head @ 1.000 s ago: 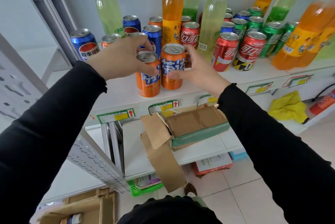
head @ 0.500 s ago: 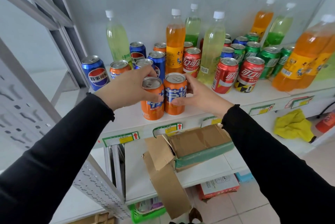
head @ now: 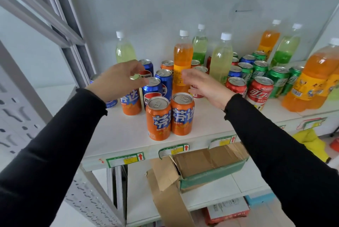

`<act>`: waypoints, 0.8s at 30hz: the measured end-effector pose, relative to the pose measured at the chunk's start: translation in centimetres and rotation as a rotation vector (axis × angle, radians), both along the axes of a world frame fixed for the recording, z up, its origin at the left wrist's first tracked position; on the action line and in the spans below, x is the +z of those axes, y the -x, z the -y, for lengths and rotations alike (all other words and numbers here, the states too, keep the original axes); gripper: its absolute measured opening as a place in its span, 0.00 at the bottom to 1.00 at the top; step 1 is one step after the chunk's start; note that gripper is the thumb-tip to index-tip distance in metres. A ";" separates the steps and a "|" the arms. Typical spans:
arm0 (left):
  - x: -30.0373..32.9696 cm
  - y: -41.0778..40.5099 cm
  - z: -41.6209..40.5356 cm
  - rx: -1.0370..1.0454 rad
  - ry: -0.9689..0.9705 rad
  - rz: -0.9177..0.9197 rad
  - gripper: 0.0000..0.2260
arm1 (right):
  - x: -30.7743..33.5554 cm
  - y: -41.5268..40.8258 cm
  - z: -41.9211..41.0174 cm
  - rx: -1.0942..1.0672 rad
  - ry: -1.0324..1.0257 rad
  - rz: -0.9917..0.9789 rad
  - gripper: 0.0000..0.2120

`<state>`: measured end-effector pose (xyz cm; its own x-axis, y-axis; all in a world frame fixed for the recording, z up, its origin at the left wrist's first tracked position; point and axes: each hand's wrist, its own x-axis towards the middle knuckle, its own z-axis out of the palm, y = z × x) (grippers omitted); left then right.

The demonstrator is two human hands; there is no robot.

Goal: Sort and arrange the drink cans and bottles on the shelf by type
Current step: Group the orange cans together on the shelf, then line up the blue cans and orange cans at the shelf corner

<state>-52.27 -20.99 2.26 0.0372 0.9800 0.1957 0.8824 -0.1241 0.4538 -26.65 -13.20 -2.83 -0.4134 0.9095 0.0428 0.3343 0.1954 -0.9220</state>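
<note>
Two orange cans stand upright and touching near the front of the white shelf, with no hand on them. My left hand hovers behind them over a third orange can, fingers loosely curled and holding nothing. My right hand floats open in front of a red can and the tall orange bottle. Blue cans cluster between my hands. Red cans and green cans stand to the right, and pale green bottles stand at the back.
Large orange bottles crowd the shelf's right end. A grey metal upright bounds the left side. An open cardboard box sits on the lower shelf, and a yellow cloth lies at the lower right.
Both hands have let go of the two front orange cans and lifted up and back. The cans stay side by side at the shelf front.
</note>
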 end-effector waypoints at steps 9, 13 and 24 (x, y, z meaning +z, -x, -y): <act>-0.4 -1.9 -4.2 -0.061 0.209 -0.302 0.25 | -0.5 4.6 -5.1 0.108 -0.027 0.089 0.33; -1.4 -2.1 -5.2 -0.086 0.232 -0.287 0.20 | -0.7 5.2 -6.1 0.179 -0.044 0.177 0.39; 0.3 -2.6 -1.4 -0.040 0.000 -0.213 0.23 | -0.3 6.2 -4.6 0.177 -0.207 0.174 0.26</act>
<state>-49.67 -19.63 2.57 0.1169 0.9769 0.1790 0.9528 -0.1612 0.2572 -32.81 -8.58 -3.16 -0.5819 0.8022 0.1341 0.4275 0.4419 -0.7886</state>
